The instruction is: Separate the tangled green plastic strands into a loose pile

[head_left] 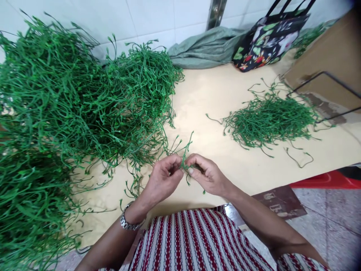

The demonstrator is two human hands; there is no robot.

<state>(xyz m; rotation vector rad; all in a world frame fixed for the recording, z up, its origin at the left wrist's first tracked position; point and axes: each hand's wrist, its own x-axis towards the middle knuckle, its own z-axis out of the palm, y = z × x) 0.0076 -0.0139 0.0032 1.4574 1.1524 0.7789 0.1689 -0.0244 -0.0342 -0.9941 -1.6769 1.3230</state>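
Observation:
Near the table's front edge, my left hand [165, 177] and my right hand [207, 175] meet, fingertips almost touching. Both are pinched on a small green plastic stem piece [184, 160] with thin branches that point upward and down between them. A silver watch [128, 220] is on my left wrist. Large heaps of green stems [70, 94] cover the table's left side, and their nearest strands end just beside my left hand. A smaller pile of green stems [270, 118] lies to the right, beyond my right hand.
Along the white tiled wall lie a grey-green sack [208, 47] and a floral black bag [265, 43]. A cardboard box [329, 64] and a black wire frame [338, 81] stand at the right of the cream table [197, 98]. Something red [324, 180] shows below the table's right edge.

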